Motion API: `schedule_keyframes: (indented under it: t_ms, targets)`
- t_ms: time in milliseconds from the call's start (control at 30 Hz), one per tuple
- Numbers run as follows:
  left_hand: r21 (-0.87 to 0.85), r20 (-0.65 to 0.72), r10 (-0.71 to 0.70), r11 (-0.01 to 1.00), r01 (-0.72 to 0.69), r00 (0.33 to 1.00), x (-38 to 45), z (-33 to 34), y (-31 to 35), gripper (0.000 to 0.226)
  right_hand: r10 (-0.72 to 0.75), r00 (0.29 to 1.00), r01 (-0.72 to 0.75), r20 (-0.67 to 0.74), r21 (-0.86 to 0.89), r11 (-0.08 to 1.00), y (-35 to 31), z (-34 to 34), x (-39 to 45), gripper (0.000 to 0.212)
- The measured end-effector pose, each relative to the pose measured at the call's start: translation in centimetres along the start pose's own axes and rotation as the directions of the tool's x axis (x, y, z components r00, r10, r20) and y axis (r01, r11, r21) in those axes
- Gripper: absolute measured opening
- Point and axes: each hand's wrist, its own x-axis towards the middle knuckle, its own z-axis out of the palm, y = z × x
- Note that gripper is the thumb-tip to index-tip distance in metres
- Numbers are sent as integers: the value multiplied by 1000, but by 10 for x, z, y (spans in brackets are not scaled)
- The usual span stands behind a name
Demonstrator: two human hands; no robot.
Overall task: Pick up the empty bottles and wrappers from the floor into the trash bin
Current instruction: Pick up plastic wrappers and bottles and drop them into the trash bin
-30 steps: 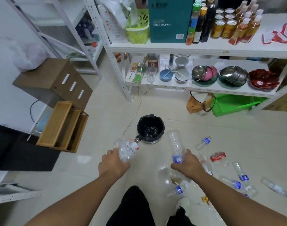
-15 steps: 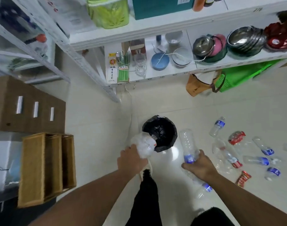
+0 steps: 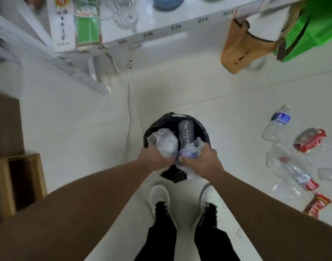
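Both hands are over the black-lined trash bin [image 3: 203, 129] on the floor. My left hand [image 3: 155, 158] grips a crushed clear bottle [image 3: 165, 142] above the bin's left side. My right hand [image 3: 201, 162] grips a clear bottle with a blue label [image 3: 186, 134], its far end pointing into the bin. To the right, several bottles lie on the floor, one with a blue label [image 3: 277, 123] and one with a red label [image 3: 297, 176]. Two red wrappers [image 3: 310, 140] [image 3: 316, 204] lie among them.
A white shelf rack [image 3: 142, 34] stands just behind the bin, a white cable [image 3: 130, 102] trailing from it. A brown bag [image 3: 236, 48] and green basket [image 3: 312, 29] sit under the shelf at right. Wooden boxes [image 3: 16, 183] stand at left. My shoes [image 3: 159, 196] are just before the bin.
I have stepped up to the bin and the view has tilted down. Both hands have moved together over the bin with their bottles still gripped.
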Motion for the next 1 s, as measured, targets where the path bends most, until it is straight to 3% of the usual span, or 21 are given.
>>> schedule_keyframes:
  t_ms: [100,267,400,500,700,1000]
  targets:
    - [48,-156,-13,999,21,988,19,22,9,128,-72,997,74,15,-103,992,15,14,20,109]
    - [-5,-251,89,996,-93,964,13,28,2,125,-140,987,130,-75,-125,984,13,18,5,122]
    - [-109,-336,158,973,-205,929,-5,16,-6,121,-171,982,172,-82,3,985,4,13,-7,126]
    - [-79,-350,232,958,-275,908,-13,3,-12,109,-161,985,165,-70,68,984,-5,9,-9,129]
    - [-110,-342,243,949,-295,908,-20,-11,-24,85,-178,983,179,-44,9,984,-4,10,-9,128]
    - [-93,-296,293,938,-333,909,-39,-23,-33,84,-239,966,235,-97,-57,970,8,3,-32,112]
